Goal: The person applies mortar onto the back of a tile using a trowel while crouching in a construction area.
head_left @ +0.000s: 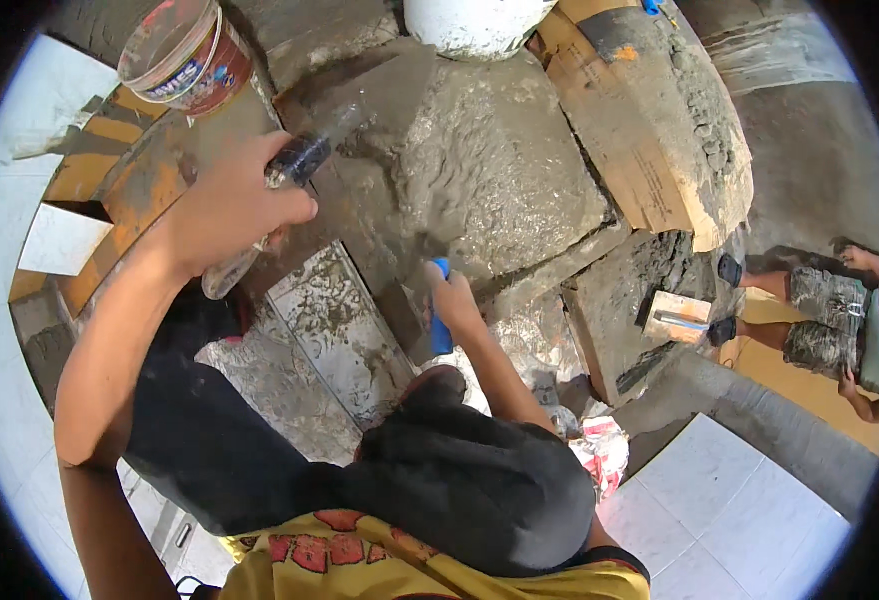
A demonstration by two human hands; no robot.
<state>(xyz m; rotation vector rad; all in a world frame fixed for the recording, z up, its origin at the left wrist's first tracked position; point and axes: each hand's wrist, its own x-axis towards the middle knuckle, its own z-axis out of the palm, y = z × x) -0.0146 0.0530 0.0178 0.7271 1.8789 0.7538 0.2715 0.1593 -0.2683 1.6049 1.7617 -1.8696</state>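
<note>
Mortar [479, 170] lies spread across the floor; the left hand [234, 205] grips a clear plastic bottle [294, 165] tilted over it, and the right hand [451, 300] wraps a blue-handled trowel [441, 325] (blade hidden) at its edge.

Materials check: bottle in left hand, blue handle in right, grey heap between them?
Bottle: looks like clear plastic, see-through wall with a dark band, held in the left hand. Handle: probably glossy blue plastic; the right hand covers most of it. Heap: seemingly wet cement mortar, grey, gritty, ridged and shiny.
</note>
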